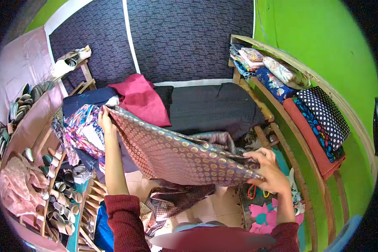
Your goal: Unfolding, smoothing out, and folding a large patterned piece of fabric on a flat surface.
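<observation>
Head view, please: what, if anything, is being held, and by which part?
A patterned cloth: left grip at its left end, right grip at its right.

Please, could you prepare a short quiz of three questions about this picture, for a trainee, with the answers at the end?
1. True or false: the left hand and the right hand both hold the gold-patterned cloth.

2. Choose one. On the polka-dot cloth at the right side of the picture, the dots are: A) red; B) white; C) yellow.

3. Fill in the missing word: at the lower left of the picture there are many ____, which are worn on the feet.

Key: 1. True. 2. B, white. 3. Shoes.
</observation>
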### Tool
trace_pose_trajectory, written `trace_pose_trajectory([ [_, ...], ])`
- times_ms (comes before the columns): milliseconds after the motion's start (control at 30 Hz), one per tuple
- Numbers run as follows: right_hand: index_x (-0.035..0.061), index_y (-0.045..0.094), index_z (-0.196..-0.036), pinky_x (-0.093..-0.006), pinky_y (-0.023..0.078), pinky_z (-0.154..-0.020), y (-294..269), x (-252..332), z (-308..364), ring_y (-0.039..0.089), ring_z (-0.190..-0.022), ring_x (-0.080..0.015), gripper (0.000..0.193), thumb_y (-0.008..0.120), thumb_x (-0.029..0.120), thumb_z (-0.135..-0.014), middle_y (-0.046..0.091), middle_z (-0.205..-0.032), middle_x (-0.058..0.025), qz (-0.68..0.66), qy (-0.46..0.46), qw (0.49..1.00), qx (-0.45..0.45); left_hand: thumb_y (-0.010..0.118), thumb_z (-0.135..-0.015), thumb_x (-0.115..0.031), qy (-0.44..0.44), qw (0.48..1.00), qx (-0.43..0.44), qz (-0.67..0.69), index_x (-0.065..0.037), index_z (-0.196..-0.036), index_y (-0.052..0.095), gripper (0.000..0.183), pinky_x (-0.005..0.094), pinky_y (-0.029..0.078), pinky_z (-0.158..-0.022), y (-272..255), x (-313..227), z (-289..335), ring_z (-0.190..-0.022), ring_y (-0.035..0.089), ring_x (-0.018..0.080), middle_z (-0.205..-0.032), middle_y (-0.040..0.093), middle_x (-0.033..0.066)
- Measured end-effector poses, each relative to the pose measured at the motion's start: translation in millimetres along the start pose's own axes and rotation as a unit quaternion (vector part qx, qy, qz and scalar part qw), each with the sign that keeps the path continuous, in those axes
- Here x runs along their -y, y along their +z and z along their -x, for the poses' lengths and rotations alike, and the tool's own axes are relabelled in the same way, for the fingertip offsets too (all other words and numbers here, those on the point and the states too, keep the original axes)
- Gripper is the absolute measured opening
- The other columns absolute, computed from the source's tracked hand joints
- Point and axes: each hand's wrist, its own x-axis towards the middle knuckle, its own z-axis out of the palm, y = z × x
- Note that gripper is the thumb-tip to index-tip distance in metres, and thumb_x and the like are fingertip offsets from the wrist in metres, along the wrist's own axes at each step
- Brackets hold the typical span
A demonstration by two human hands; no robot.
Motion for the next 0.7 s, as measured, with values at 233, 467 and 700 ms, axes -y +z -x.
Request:
trace_pose_trajectory([
  [233,-0.0004,0.061,-0.073,-0.0302,0.043,-0.056,19.4,-25.9,-0.8,0.056,-0.058,-0.0273,0.027,0.064,0.027,-0.071,0.062,-0.071,-0.0120,-0.099,0.109,0.986,0.072,0.058,-0.079,-0.007,0.020,1.000,-0.006,0.014,-0.010,-0.067,0.051,0.015,0.0207,0.042,-0.060,-50.4,-66.2,15.7,-0.064,0.052,0.0082,-0.071,0.057,-0.0013],
  [467,-0.0009,0.061,-0.078,-0.0246,0.042,-0.055,67.7,51.8,-33.5,0.053,-0.060,-0.0066,0.025,0.073,0.009,-0.059,0.062,-0.067,-0.0086,-0.217,0.078,0.967,-0.110,0.060,-0.077,-0.008,0.174,0.984,0.027,0.017,-0.011,-0.067,0.050,0.014,0.0228,0.042,-0.062,-111.7,-196.0,5.4,-0.068,0.051,0.0096,-0.071,0.056,-0.0020],
  [700,0.0019,0.052,-0.091,-0.0205,0.041,-0.071,74.4,74.7,-35.3,0.049,-0.082,-0.0085,0.030,0.065,-0.004,-0.065,0.053,-0.086,-0.0004,-0.408,0.047,0.890,-0.199,0.062,-0.076,-0.012,0.264,0.963,-0.011,-0.043,-0.012,-0.063,0.050,0.018,0.0221,0.043,-0.054,-88.8,-329.9,35.0,-0.059,0.051,0.0071,-0.066,0.055,-0.0023],
])
